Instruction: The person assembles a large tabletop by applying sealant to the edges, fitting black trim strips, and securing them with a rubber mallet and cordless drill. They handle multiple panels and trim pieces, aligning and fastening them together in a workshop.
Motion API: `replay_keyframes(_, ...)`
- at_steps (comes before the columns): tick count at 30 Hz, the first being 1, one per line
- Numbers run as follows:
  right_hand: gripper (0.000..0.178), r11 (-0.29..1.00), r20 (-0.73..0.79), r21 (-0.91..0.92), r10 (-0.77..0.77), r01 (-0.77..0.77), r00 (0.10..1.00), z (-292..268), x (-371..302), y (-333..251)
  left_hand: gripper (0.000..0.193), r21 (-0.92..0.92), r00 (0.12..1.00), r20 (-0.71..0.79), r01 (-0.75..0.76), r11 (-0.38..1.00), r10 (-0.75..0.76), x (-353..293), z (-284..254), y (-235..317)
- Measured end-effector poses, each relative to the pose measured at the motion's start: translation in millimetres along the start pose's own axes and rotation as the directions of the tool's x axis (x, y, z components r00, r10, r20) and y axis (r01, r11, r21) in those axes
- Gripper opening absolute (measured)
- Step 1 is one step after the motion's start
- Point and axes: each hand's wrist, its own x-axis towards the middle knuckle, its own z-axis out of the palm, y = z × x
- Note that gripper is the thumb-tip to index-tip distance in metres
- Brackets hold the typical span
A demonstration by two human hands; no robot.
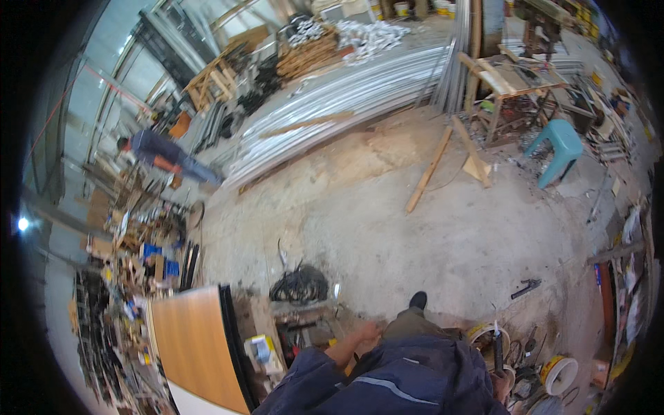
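Note:
My left hand point(370, 331) hangs low in front of my body, beside my dark trousers. It is small and blurred, and its fingers cannot be made out. At my right side, my right hand point(501, 384) is closed around the lower end of a black sealant tube point(498, 351) with a pale pointed nozzle, which points up. My dark jacket hides part of that hand. Behind the tube stands an open bucket point(478, 335). One dark shoe point(418, 300) shows ahead of me on the concrete floor.
A wood-coloured panel point(194, 332) stands at left near a black cable coil point(299, 284). Long metal profiles point(332, 104) lie across the back. Far right are a teal stool point(557, 149) and a cluttered worktable point(515, 77). Another person point(162, 151) bends over at far left.

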Motion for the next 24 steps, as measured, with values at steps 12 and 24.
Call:
replay_keyframes(12,0.032,0.585,0.66,0.721,-0.418,-0.37,0.625,-33,87,-41,0.034,-0.009,0.776,-0.528,-0.41,0.912,0.344,182,-259,382)
replay_keyframes(24,0.022,-0.061,0.758,0.601,-0.27,-0.797,0.593,-166,452,-29,0.033,0.532,0.85,0.034,-0.46,0.711,0.525,233,-167,404)
